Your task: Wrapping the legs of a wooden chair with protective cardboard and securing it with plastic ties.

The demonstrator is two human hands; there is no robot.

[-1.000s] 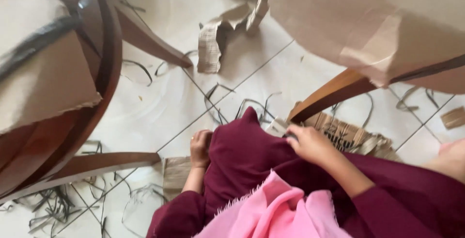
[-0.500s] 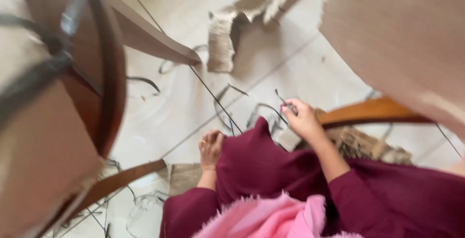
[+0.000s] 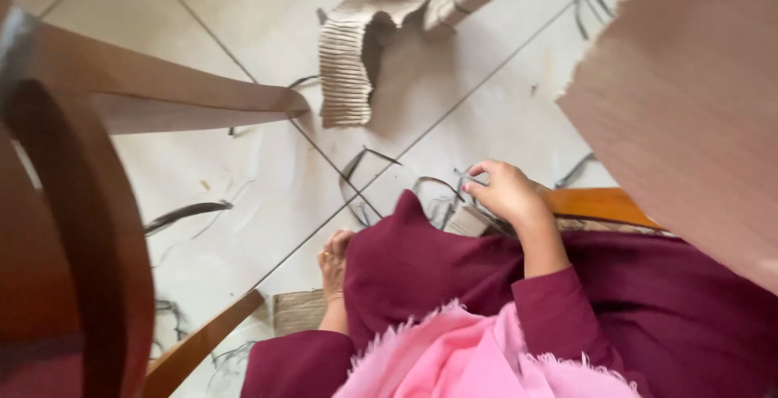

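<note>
My right hand reaches out over my maroon-clad knee, its thumb and fingers pinched on the end of a thin dark strip that loops over the white floor tiles. My left hand hangs low beside the knee, fingers pointing down at the floor and partly hidden by the maroon cloth, close to a flat piece of ribbed cardboard. A pink fringed scarf lies across my lap.
A dark wooden chair frame fills the left, with one leg crossing above. A torn strip of corrugated cardboard lies ahead. A large brown board looms at right over an orange wooden leg. More dark strips litter the tiles.
My right hand has moved from my lap forward and left to the dark strips on the floor. The left hand has stayed beside the knee. The view has shifted closer.
</note>
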